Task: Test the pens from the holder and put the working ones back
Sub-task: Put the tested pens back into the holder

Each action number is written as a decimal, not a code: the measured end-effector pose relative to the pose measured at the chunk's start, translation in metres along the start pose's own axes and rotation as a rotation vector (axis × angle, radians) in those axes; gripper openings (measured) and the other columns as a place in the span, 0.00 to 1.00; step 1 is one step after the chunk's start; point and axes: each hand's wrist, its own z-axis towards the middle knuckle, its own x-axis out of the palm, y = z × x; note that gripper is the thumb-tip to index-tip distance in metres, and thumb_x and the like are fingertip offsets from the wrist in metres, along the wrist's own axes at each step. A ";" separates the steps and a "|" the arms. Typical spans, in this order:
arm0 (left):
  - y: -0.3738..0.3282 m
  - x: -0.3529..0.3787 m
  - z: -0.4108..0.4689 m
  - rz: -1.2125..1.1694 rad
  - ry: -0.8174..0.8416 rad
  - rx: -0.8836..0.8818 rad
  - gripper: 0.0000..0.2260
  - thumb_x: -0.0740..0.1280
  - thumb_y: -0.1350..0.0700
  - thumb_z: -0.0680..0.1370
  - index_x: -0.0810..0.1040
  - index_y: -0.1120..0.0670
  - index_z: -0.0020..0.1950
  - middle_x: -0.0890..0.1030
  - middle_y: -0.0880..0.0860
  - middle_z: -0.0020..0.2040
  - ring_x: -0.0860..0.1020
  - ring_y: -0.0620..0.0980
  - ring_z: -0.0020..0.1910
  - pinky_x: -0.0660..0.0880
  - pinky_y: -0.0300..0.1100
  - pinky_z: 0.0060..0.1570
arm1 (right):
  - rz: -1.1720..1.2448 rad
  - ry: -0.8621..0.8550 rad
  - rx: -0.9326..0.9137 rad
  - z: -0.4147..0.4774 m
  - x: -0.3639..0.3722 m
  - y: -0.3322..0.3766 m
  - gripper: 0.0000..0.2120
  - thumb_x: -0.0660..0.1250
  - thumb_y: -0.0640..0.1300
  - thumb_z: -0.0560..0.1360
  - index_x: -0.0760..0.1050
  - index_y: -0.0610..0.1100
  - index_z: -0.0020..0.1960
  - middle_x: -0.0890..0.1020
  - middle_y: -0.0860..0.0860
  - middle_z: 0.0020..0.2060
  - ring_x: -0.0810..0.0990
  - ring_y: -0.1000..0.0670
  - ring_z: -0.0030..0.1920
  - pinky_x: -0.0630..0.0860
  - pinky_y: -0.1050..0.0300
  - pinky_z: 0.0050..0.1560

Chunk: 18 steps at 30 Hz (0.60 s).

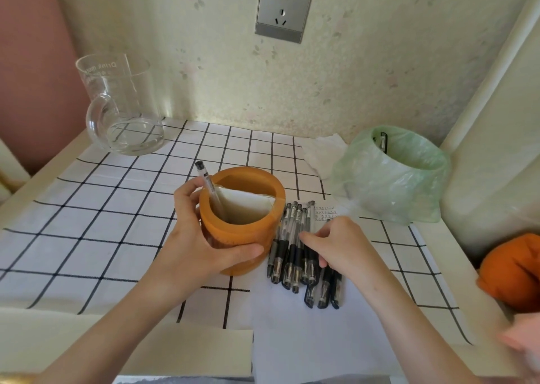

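An orange pen holder (244, 231) stands mid-table with a white divider inside. One clear pen (208, 185) with a black cap leans in its left compartment. My left hand (201, 237) grips the holder around its left and front side. Several black-grip pens (295, 255) lie side by side on a white sheet of paper (306, 339) just right of the holder. My right hand (342, 243) rests on the row of pens, its fingers curled over them. Small test scribbles (325, 212) mark the paper's far end.
A glass pitcher (122, 109) stands at the back left on the checked cloth (102, 208). A small bin lined with a green bag (400, 173) sits at the back right, with a crumpled tissue (321, 149) beside it. An orange cloth (514, 266) lies at the right edge.
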 end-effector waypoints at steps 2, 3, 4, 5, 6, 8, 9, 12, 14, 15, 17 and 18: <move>-0.001 -0.001 0.000 -0.010 0.006 -0.003 0.52 0.76 0.41 0.49 0.51 0.38 0.67 0.68 0.40 0.63 0.73 0.37 0.58 0.74 0.35 0.50 | 0.006 0.004 -0.013 0.002 0.000 0.001 0.22 0.66 0.50 0.76 0.72 0.42 0.25 0.70 0.54 0.14 0.67 0.59 0.16 0.63 0.70 0.23; -0.002 -0.001 0.000 -0.021 0.008 -0.007 0.52 0.76 0.41 0.49 0.51 0.37 0.66 0.68 0.39 0.62 0.73 0.35 0.57 0.75 0.34 0.49 | 0.018 0.013 -0.016 0.003 0.001 0.001 0.22 0.66 0.50 0.76 0.73 0.41 0.26 0.71 0.54 0.14 0.67 0.59 0.15 0.64 0.69 0.24; -0.003 -0.001 0.000 -0.034 0.012 -0.012 0.51 0.76 0.42 0.49 0.51 0.37 0.66 0.68 0.38 0.61 0.73 0.32 0.55 0.75 0.32 0.46 | 0.032 0.022 -0.017 0.004 0.002 0.000 0.21 0.66 0.50 0.76 0.75 0.40 0.28 0.72 0.53 0.15 0.67 0.59 0.16 0.66 0.67 0.26; -0.004 -0.001 -0.001 -0.052 0.015 -0.015 0.51 0.76 0.43 0.49 0.52 0.36 0.66 0.69 0.36 0.59 0.73 0.30 0.53 0.75 0.30 0.44 | 0.038 0.030 -0.014 0.005 0.002 -0.001 0.20 0.67 0.51 0.76 0.78 0.39 0.32 0.74 0.53 0.18 0.68 0.60 0.16 0.67 0.66 0.29; -0.005 -0.001 -0.001 -0.071 0.017 -0.017 0.50 0.76 0.43 0.50 0.53 0.36 0.66 0.70 0.36 0.58 0.73 0.28 0.52 0.75 0.28 0.42 | 0.040 0.032 -0.013 0.005 0.000 -0.001 0.18 0.66 0.51 0.76 0.80 0.38 0.36 0.76 0.52 0.20 0.69 0.60 0.17 0.68 0.65 0.31; -0.006 -0.002 -0.001 -0.088 0.018 -0.013 0.50 0.76 0.45 0.51 0.54 0.38 0.68 0.70 0.35 0.58 0.73 0.27 0.51 0.74 0.24 0.41 | 0.076 0.003 -0.049 0.003 -0.009 0.003 0.14 0.65 0.52 0.77 0.79 0.41 0.43 0.77 0.52 0.24 0.69 0.62 0.18 0.68 0.69 0.31; -0.006 -0.002 -0.001 -0.084 0.022 -0.011 0.51 0.77 0.45 0.52 0.54 0.38 0.69 0.70 0.35 0.57 0.73 0.27 0.52 0.74 0.24 0.42 | 0.149 -0.034 -0.092 0.001 -0.016 0.006 0.12 0.65 0.52 0.77 0.78 0.43 0.45 0.76 0.52 0.25 0.69 0.62 0.19 0.67 0.69 0.29; -0.005 -0.001 -0.002 -0.077 0.023 0.000 0.51 0.81 0.53 0.57 0.53 0.40 0.71 0.71 0.33 0.56 0.72 0.27 0.52 0.74 0.25 0.43 | 0.665 -0.131 -0.305 -0.015 -0.035 0.026 0.09 0.65 0.46 0.77 0.77 0.40 0.46 0.77 0.51 0.27 0.70 0.56 0.21 0.65 0.65 0.24; -0.006 0.000 -0.002 -0.069 0.016 0.012 0.50 0.80 0.52 0.57 0.54 0.39 0.70 0.71 0.35 0.56 0.72 0.28 0.53 0.73 0.23 0.43 | 0.876 -0.127 -0.495 -0.031 -0.036 0.041 0.07 0.64 0.42 0.77 0.76 0.38 0.45 0.79 0.49 0.29 0.73 0.52 0.24 0.67 0.63 0.23; -0.006 0.001 -0.002 -0.064 0.011 0.015 0.50 0.80 0.50 0.56 0.54 0.39 0.70 0.71 0.36 0.57 0.72 0.29 0.54 0.73 0.24 0.43 | 0.920 -0.115 -0.569 -0.038 -0.033 0.047 0.06 0.64 0.41 0.76 0.76 0.37 0.46 0.80 0.48 0.30 0.75 0.51 0.25 0.68 0.63 0.23; -0.005 0.003 -0.001 -0.047 -0.004 0.023 0.52 0.81 0.47 0.55 0.54 0.39 0.70 0.72 0.38 0.58 0.73 0.31 0.55 0.73 0.26 0.44 | 0.936 -0.090 -0.664 -0.048 -0.026 0.058 0.05 0.64 0.39 0.76 0.77 0.38 0.47 0.81 0.46 0.33 0.77 0.50 0.27 0.69 0.63 0.23; -0.004 0.003 -0.001 -0.041 -0.015 0.023 0.52 0.80 0.46 0.54 0.53 0.40 0.70 0.73 0.39 0.58 0.74 0.32 0.55 0.73 0.28 0.46 | 0.901 -0.085 -0.693 -0.050 -0.021 0.061 0.05 0.64 0.40 0.76 0.77 0.39 0.48 0.81 0.46 0.33 0.77 0.49 0.28 0.69 0.64 0.24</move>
